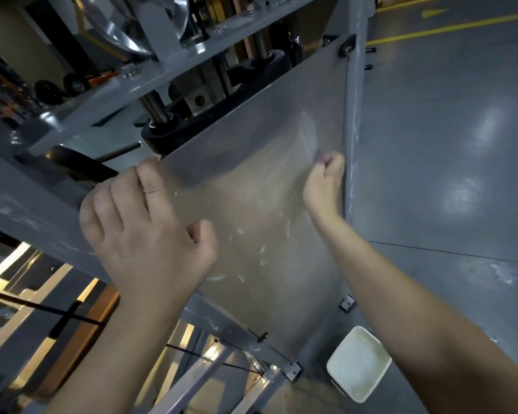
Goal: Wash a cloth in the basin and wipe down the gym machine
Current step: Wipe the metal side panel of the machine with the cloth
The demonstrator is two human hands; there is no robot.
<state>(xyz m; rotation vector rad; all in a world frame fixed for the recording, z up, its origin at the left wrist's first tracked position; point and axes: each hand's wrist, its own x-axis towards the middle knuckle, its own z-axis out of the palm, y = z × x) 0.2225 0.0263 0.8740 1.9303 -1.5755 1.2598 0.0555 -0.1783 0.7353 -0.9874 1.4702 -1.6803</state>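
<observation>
The gym machine has a grey metal frame [21,201] and a clear plastic shield panel [251,138] over its weight stack. My left hand [144,231] grips the panel's left edge, fingers wrapped over it. My right hand [323,183] is curled round a small pinkish cloth [322,158], only a bit of which shows, and holds it against the panel near the right upright [352,130]. Wet streaks and droplets shine on the panel between my hands. The white rectangular basin [359,364] sits on the floor below my right forearm.
Grey floor [446,130] with yellow painted lines spreads to the right. Black weight plates and guide rods stand behind the panel. Frame bars and thin cables cross at lower left. Wheels and orange equipment lie at the far left.
</observation>
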